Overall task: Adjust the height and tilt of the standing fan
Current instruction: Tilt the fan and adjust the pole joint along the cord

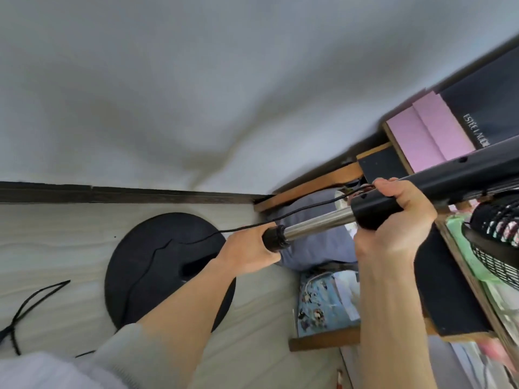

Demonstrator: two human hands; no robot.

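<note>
I look steeply down along a standing fan. Its round black base (pixel 146 265) rests on the pale wood floor. A chrome inner pole (pixel 317 224) runs from a black height collar (pixel 275 238) up into a black upper housing (pixel 376 211). My left hand (pixel 247 256) is closed around the collar and the lower pole. My right hand (pixel 398 223) grips the black upper housing. Part of the fan's head and wire grille (pixel 497 248) shows at the right edge. A thin black cord (pixel 306 207) runs alongside the pole.
A white wall with a dark skirting board (pixel 126 193) stands behind the base. A wooden shelf unit (pixel 460 276) at the right holds a pink box (pixel 429 133) and a dark bag. Blue-grey fabric (pixel 317 242) lies under it. More black cable (pixel 25 310) lies at the left.
</note>
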